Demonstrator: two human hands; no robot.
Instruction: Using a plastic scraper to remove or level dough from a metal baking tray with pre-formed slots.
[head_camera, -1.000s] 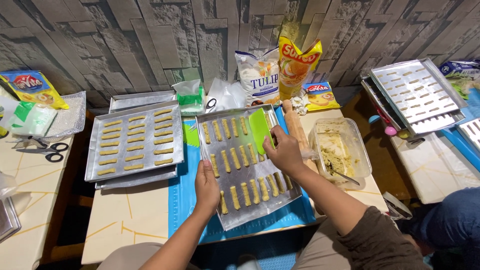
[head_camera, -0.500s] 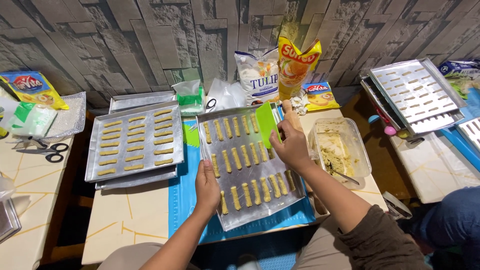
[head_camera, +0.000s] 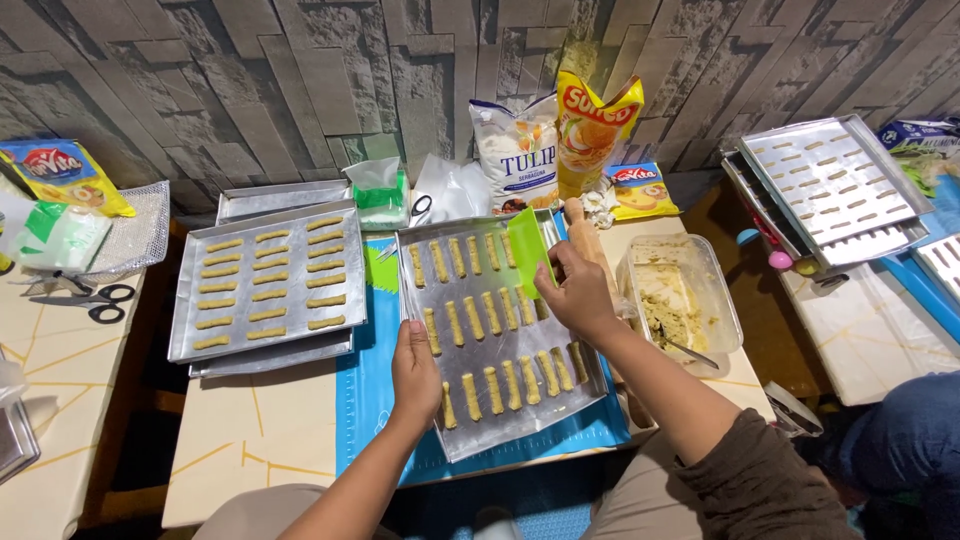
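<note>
2 hands on the middle tray (head_camera: 455, 425), centre of frame: left hand (head_camera: 417, 372) pressed flat on its left edge, nothing grasped; right hand (head_camera: 577, 297) grip clenched on a green scraper (head_camera: 527, 250) at the tray's upper right, among the dough sticks (head_camera: 494, 389). Looks like stick placement/tidying. Next move needs scraper edge low, tray pinned. Dough tub (head_camera: 680, 300) just right.

The scene was evenly and fairly brightly lit from above, with colours showing clearly. Soft glare lay on the metal baking tray (head_camera: 500, 340) in the middle and on the tray of dough sticks (head_camera: 265, 280) to its left. Deep shadow filled the gaps between the desks. The wide lens bent lines near the edges, and the corners looked slightly soft while the centre was sharp.
</note>
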